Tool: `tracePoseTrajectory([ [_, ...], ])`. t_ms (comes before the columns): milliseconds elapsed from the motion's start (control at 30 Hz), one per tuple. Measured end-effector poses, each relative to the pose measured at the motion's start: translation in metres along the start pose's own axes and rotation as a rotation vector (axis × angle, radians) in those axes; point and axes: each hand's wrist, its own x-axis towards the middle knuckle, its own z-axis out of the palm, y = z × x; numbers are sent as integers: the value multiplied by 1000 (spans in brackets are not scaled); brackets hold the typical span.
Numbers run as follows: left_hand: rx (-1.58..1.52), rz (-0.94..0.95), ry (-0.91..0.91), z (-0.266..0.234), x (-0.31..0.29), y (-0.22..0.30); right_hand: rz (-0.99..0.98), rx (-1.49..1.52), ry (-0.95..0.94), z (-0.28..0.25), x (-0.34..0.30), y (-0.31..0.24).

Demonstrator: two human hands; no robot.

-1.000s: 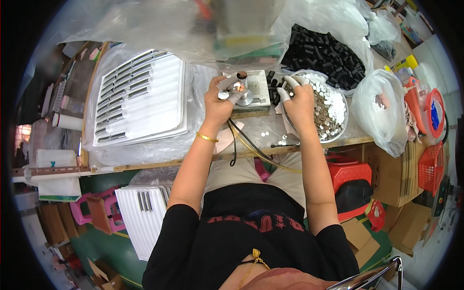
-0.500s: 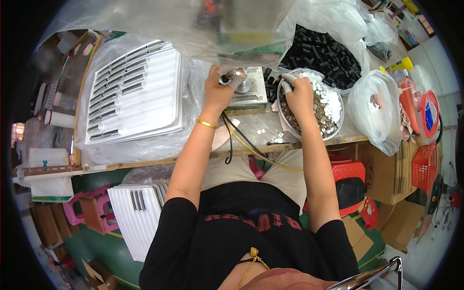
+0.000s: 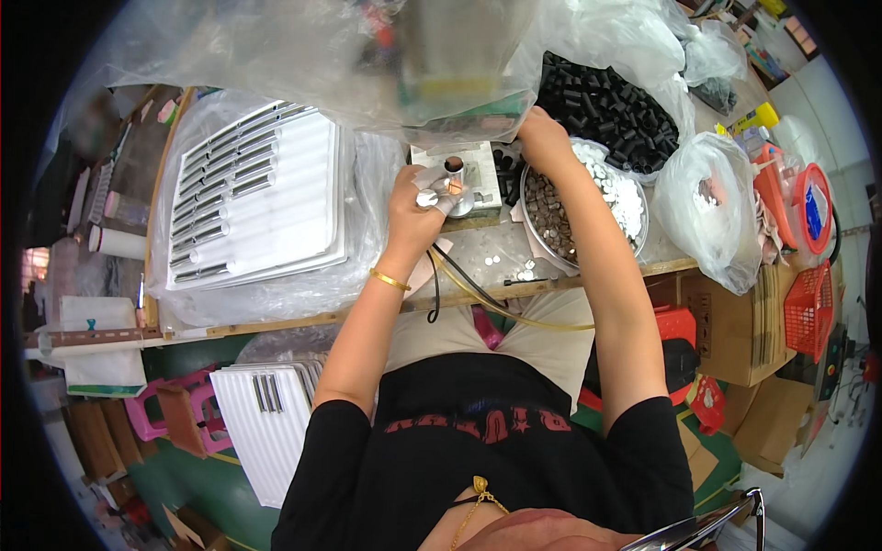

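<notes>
My left hand (image 3: 417, 207) is at the grey metal block (image 3: 484, 165), its fingers closed on a shiny metal tube (image 3: 425, 197) whose round end faces up. Beside those fingertips, a short shiny cylinder with a dark top (image 3: 454, 167) stands upright over the block. My right hand (image 3: 544, 140) reaches past the far left rim of a round bowl (image 3: 523, 209). Its fingers are hidden at the edge of a hanging clear plastic sheet (image 3: 459, 101). In the bowl lie brown discs (image 3: 548, 216) and white discs (image 3: 627, 204).
Black short tubes (image 3: 606, 110) fill a plastic bag behind the bowl. White foam trays (image 3: 294, 193) with rows of shiny tubes lie on the left. A black cable and yellow hose (image 3: 469, 286) cross the table's front edge. A clear bag (image 3: 703, 207) stands right.
My right hand has left the bowl's contents and moved away from me, toward the plastic sheet. My left hand sits lower in the picture, and the dark-topped cylinder now shows upright beside it.
</notes>
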Motion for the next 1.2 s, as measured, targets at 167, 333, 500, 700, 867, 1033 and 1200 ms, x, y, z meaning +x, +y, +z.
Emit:
tracePoseTrajectory([
  [167,-121,194,138,-6,16,34,501,930,-8,-41,-31,-33],
  [333,49,185,268,-44,-1,81,539,1452,129,-36,-42,-65],
  [500,598,-70,-210,-108,-45,57,418,1063,-9,-67,-28,-91],
  [700,954,-346,-287,-141,-103,8,403,1160,-79,-50,-16,-103],
  [867,993,-281,-271,-130,-90,29,244,901,69,-57,-23,-104],
  [1033,733,-203,-108,-115,-79,55,221,694,-102,-56,-24,-101],
  [1200,459,-368,-60,-115,-76,43,589,362,40,-74,-74,-19],
])
